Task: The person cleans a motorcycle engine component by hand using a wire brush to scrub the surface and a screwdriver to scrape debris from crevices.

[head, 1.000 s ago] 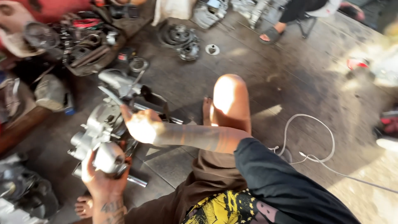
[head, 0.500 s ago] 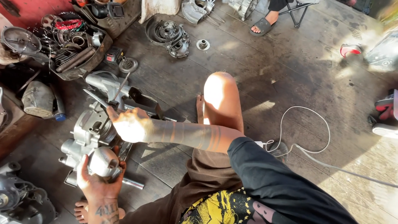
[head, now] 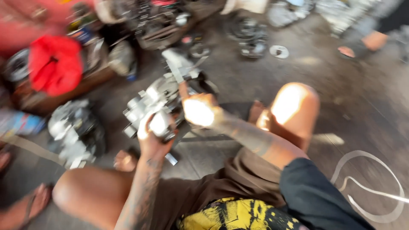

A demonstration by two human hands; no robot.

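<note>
Wrapped around the near end of a silver engine casing (head: 155, 106), the left hand (head: 154, 135) has its fingers curled over a rounded metal part that sticks out toward the person. Just beside it, the right hand (head: 198, 111) rests on the casing's right side, bright in the sun; the blur hides whether its fingers are closed on anything. That casing sits on the concrete floor (head: 341, 106) between the person's bare knees, nearer the left knee than the sunlit right one. A second grey engine block (head: 74, 130) lies close by on the left. Farther out toward the floor's top-left corner is a red cloth (head: 55, 64) among dark metal parts, a small metal ring (head: 279, 51) lies near the top edge, and a pale cord (head: 370, 187) loops at the bottom-right corner
</note>
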